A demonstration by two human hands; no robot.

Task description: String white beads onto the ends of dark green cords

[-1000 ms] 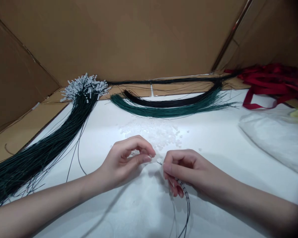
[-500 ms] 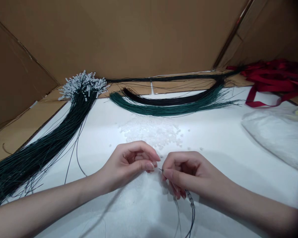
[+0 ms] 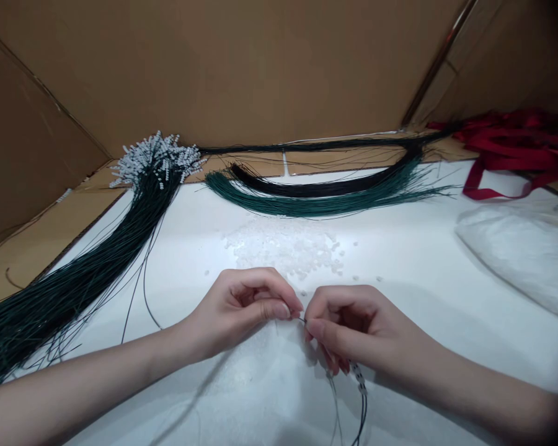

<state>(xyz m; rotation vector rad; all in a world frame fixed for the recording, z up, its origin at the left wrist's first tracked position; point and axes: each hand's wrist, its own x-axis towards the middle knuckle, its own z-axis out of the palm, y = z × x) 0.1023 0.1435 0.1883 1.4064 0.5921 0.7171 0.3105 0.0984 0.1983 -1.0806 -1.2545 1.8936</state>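
My left hand [image 3: 242, 310] is pinched, thumb against forefinger, on something too small to make out, probably a clear bead, right at the tip of a thin dark cord [image 3: 361, 412]. My right hand [image 3: 348, 325] grips that cord near its end; the cord hangs below the fingers with a few white beads [image 3: 358, 373] strung on it. The two pinches almost touch over the white table [image 3: 400, 260]. Just beyond the hands lies a scatter of small clear beads [image 3: 291, 248].
A long bundle of dark green cords with white beaded ends [image 3: 155, 161] runs along the left. Loose green and black cords [image 3: 316, 198] curve across the back. Red ribbon [image 3: 511, 152] and a clear plastic bag [image 3: 521, 254] lie at the right. Cardboard walls [image 3: 242, 68] enclose the table.
Both hands have drawn closer together and slightly toward me, the left pinch closing up to the cord tip. The beaded part of the cord has slid lower under my right hand.
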